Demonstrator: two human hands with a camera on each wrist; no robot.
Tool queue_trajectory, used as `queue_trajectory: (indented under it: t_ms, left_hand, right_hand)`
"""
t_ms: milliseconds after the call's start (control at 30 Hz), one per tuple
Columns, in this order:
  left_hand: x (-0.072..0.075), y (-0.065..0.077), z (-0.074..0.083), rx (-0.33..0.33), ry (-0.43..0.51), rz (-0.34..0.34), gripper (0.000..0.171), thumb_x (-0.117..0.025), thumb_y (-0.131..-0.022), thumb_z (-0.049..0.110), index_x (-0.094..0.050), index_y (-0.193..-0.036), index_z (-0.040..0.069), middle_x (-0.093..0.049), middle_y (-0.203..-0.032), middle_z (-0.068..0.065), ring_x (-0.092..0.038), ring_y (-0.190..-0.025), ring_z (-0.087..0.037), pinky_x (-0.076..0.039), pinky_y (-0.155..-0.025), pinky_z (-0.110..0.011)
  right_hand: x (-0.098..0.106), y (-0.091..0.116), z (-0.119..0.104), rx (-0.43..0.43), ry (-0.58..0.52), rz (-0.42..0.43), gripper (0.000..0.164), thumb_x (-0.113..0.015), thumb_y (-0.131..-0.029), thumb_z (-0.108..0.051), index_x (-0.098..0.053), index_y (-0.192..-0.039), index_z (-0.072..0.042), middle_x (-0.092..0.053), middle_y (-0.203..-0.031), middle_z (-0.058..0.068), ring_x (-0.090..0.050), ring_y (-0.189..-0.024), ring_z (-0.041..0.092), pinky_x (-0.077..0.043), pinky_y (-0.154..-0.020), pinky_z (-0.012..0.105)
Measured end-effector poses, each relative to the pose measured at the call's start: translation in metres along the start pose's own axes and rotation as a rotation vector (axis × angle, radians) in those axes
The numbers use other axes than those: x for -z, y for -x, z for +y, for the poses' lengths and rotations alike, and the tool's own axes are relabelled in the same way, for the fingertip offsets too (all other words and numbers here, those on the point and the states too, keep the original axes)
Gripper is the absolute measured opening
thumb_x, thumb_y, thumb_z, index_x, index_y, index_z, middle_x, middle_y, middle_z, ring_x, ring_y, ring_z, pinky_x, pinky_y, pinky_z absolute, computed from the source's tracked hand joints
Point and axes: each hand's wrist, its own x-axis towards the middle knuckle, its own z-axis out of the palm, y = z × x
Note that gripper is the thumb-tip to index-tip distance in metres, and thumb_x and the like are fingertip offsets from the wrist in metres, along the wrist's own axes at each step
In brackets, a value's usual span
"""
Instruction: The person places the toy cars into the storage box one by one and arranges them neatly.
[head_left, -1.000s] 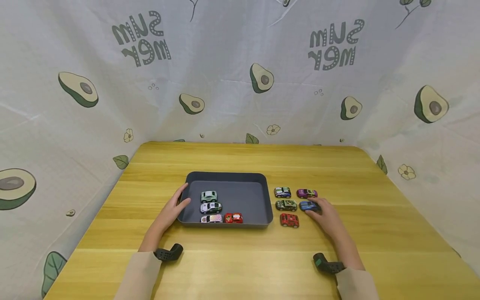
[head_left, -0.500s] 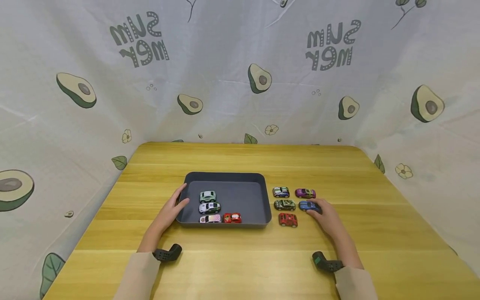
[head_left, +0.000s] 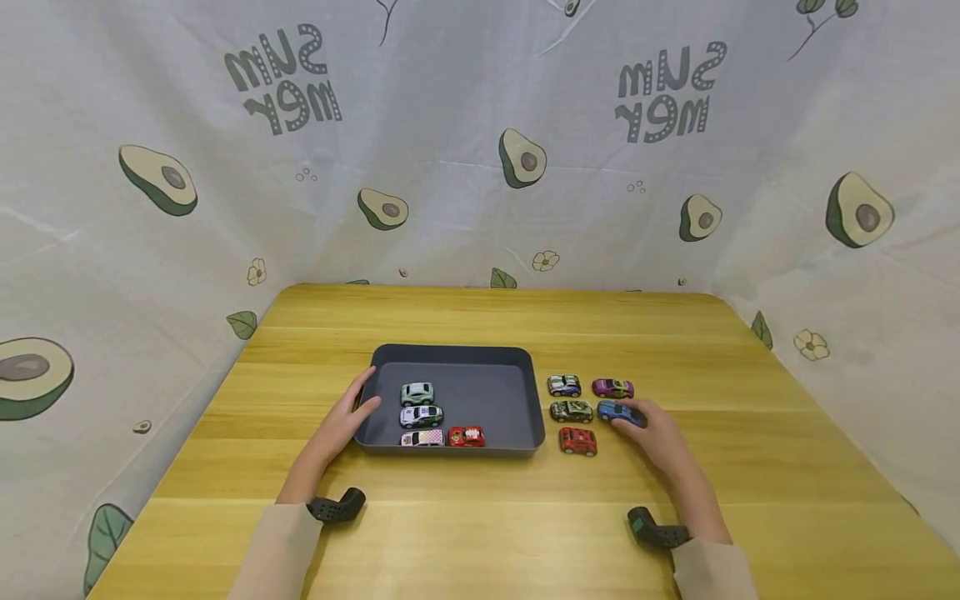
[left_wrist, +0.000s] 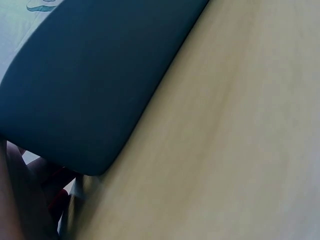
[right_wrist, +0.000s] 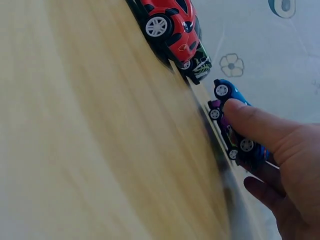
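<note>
Blue toy car point(head_left: 612, 410), pinched in right grip point(head_left: 660, 435); dark-grey rectangular tray point(head_left: 487, 390), left grip point(head_left: 343, 419) spread wide at its left end.

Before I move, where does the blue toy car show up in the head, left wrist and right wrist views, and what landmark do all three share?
Head: the blue toy car is right of centre, in the right hand, just below the purple toy car in the picture.
Left wrist: not in it; the dark gray tray fills the upper left.
Right wrist: right of centre, about mid-height, partly behind the thumb.
Shared landmark: the wood-grain tabletop.
</note>
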Motion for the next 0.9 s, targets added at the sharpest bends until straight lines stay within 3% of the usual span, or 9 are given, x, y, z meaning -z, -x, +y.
queue_trajectory:
  t_ms: [300, 500, 633, 900]
  left_hand:
    - [0.002, 0.001, 0.001, 0.016, -0.007, 0.002, 0.059, -0.044, -0.095, 0.034, -0.018, -0.146, 0.021, -0.01, -0.153, -0.013, -0.007, -0.14, -0.036, -0.009, -0.111, -0.058]
    - [0.002, 0.0, 0.001, 0.021, -0.015, 0.009, 0.061, -0.045, -0.094, 0.035, -0.017, -0.146, 0.021, -0.01, -0.153, -0.013, -0.007, -0.14, -0.036, -0.01, -0.11, -0.059]
    - [0.001, 0.0, 0.0, 0.017, -0.009, 0.014, 0.06, -0.045, -0.094, 0.035, -0.018, -0.146, 0.022, -0.011, -0.153, -0.012, -0.007, -0.141, -0.036, -0.01, -0.11, -0.058]
    - [0.001, 0.002, 0.006, 0.021, -0.006, -0.007, 0.06, -0.046, -0.095, 0.03, -0.018, -0.146, 0.018, -0.011, -0.153, -0.015, -0.007, -0.14, -0.036, -0.009, -0.111, -0.057]
  right_hand:
    - [0.006, 0.003, -0.032, -0.019, -0.011, -0.04, 0.057, -0.052, -0.089, -0.044, -0.046, -0.131, -0.006, -0.039, -0.135, 0.029, -0.033, -0.125, 0.048, -0.028, -0.1, 0.062]
    - [0.004, -0.003, -0.049, 0.102, 0.034, 0.019, 0.048, -0.058, -0.089, -0.028, -0.05, -0.127, -0.001, -0.047, -0.128, 0.029, -0.041, -0.12, 0.047, -0.034, -0.096, 0.06]
    - [0.002, -0.005, -0.061, 0.163, 0.044, 0.053, 0.045, -0.059, -0.088, -0.026, -0.052, -0.124, -0.001, -0.052, -0.123, 0.026, -0.048, -0.113, 0.043, -0.039, -0.092, 0.057]
    - [-0.006, -0.008, -0.088, 0.246, 0.028, 0.028, 0.041, -0.06, -0.087, -0.021, -0.055, -0.122, -0.002, -0.055, -0.119, 0.023, -0.05, -0.112, 0.039, -0.042, -0.091, 0.053]
